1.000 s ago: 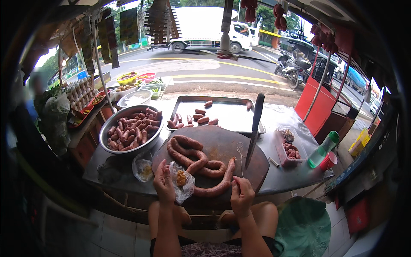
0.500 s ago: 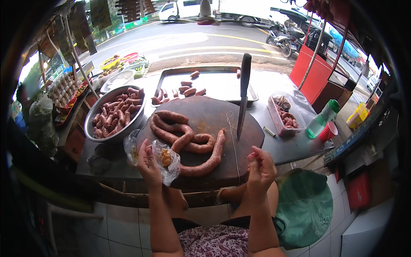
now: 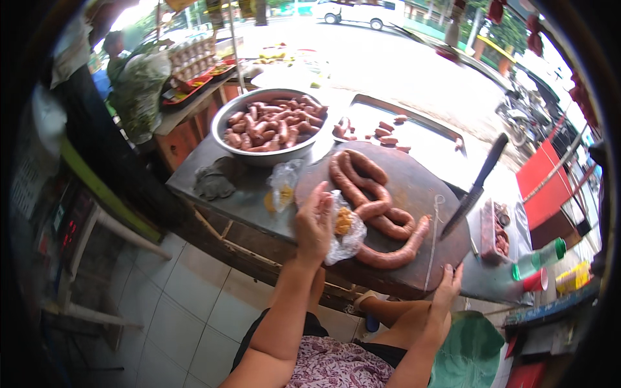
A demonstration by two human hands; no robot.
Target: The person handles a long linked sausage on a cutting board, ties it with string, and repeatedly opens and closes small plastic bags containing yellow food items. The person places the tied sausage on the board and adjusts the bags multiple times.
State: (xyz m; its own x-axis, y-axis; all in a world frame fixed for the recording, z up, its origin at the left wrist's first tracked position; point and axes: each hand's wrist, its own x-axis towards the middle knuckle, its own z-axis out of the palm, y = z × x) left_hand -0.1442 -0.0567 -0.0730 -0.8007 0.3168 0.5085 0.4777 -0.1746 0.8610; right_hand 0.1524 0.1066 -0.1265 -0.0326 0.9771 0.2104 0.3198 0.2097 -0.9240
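A long coiled sausage [image 3: 388,223] lies on the round dark chopping board [image 3: 414,171]. My left hand [image 3: 315,223] is raised at the board's near left edge, fingers loosely apart, with no held thing visible. Right beside it sits a clear plastic bag [image 3: 352,236] with yellow-brown food in it. My right hand [image 3: 446,288] rests its stretched fingers at the board's near right edge, close to the end of a thin white string [image 3: 432,255]. A dark-handled knife [image 3: 475,187] stands tilted, its tip at the board.
A metal basin [image 3: 223,139] heaped with short sausages stands at the back left. Behind the board is a metal tray [image 3: 420,110] with several sausage pieces. A plastic tub [image 3: 495,233], green bottle [image 3: 540,258] and red cup [image 3: 535,280] stand right. A grey cloth-like bundle [image 3: 215,179] lies left.
The view has swung left, so the scene sits further right. My right hand has come down from the air to the board's edge, its fingers straightened. My left hand stays beside the bag.
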